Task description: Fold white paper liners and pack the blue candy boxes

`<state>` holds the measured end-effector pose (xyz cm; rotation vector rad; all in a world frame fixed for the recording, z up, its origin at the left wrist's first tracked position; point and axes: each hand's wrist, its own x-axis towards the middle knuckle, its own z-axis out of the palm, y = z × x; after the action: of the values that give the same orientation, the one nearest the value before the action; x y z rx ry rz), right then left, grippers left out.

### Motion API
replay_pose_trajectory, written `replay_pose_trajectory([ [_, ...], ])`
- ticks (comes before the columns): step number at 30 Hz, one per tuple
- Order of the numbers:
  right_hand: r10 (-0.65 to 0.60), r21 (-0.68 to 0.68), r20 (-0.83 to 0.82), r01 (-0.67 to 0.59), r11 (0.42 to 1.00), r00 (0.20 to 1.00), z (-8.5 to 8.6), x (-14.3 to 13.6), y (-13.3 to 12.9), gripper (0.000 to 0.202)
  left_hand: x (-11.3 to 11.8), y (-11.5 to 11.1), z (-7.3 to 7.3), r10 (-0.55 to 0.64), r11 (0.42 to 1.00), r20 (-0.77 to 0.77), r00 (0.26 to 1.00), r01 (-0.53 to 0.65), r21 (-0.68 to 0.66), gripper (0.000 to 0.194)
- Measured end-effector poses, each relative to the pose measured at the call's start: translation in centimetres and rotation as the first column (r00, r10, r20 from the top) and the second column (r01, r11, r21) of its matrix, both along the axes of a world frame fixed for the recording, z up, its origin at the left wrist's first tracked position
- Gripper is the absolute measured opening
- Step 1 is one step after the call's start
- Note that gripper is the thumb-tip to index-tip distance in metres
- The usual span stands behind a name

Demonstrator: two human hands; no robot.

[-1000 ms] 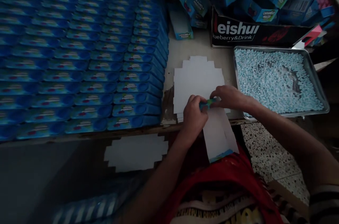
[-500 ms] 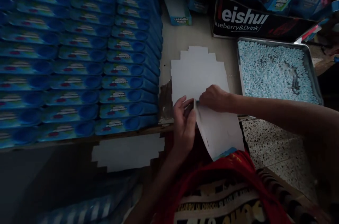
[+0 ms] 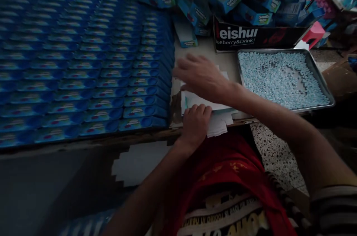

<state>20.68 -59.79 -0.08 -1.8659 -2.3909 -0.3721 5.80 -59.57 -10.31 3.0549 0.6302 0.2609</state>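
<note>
My left hand (image 3: 196,122) is closed at the near left edge of a white cardboard box blank (image 3: 216,107), its knuckles up and its fingertips hidden. The blank looks partly folded, with a pale blue-green strip along its edges, and lies over other notched white blanks (image 3: 218,126) at the table's front edge. Above the blank, my right hand (image 3: 199,76) is slightly blurred, with its fingers stretched out towards the rows of blue boxes (image 3: 145,91). Nothing shows in it, and I cannot tell whether it touches the card.
Right of the blanks stands a metal tray (image 3: 331,98) of small pale-blue candies (image 3: 267,76). Behind it, a black printed carton (image 3: 259,37) stands below heaped blue boxes (image 3: 252,12). Another white blank (image 3: 139,161) lies below the table edge.
My right hand has left the card's fold, opened and moved left and away from my body. My left hand has turned knuckles up, and the card now lies flatter. The view has shifted.
</note>
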Motion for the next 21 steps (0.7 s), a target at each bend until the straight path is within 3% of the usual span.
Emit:
replay_pose_trajectory([
  [2,-0.192,0.203,-0.232,0.24,0.949,0.954,-2.0,0.7,-5.7,0.019,1.3,-1.0,0.3,0.08,0.996,-0.003,0.997,-0.08,-0.05,0.031],
  [5,-0.213,0.289,-0.352,0.323,0.901,0.911,-7.9,1.4,-12.9,0.022,2.9,-0.6,0.2,0.147,0.976,-0.02,0.989,-0.148,-0.158,0.037],
  [7,-0.235,0.239,-0.315,0.317,0.918,0.919,-11.7,1.3,-15.0,0.024,3.5,0.7,-0.4,0.147,0.947,-0.086,0.985,-0.165,-0.277,0.039],
  [9,-0.27,0.133,-0.25,0.309,0.942,0.93,-14.0,1.1,-15.0,0.03,3.8,2.0,-1.2,0.139,0.901,-0.142,0.98,-0.185,-0.393,0.035],
  [12,-0.314,-0.019,-0.199,0.317,0.948,0.928,-14.6,1.2,-13.3,0.03,2.9,2.9,-2.2,0.181,0.902,-0.007,0.984,-0.169,-0.397,0.027],
  [15,-0.345,-0.099,-0.184,0.331,0.938,0.921,-13.8,1.4,-12.0,0.025,1.0,2.0,-2.5,0.091,0.975,0.142,0.986,-0.059,-0.215,0.033],
  [18,-0.368,-0.144,-0.156,0.347,0.927,0.917,-13.3,1.2,-11.6,0.025,-0.1,0.3,-2.6,0.011,0.991,0.039,0.999,-0.006,-0.135,0.028],
  [21,-0.399,-0.162,-0.145,0.376,0.912,0.906,-12.9,0.6,-11.3,0.029,0.1,-0.4,-2.9,0.093,0.986,-0.069,0.993,-0.101,-0.13,0.03],
])
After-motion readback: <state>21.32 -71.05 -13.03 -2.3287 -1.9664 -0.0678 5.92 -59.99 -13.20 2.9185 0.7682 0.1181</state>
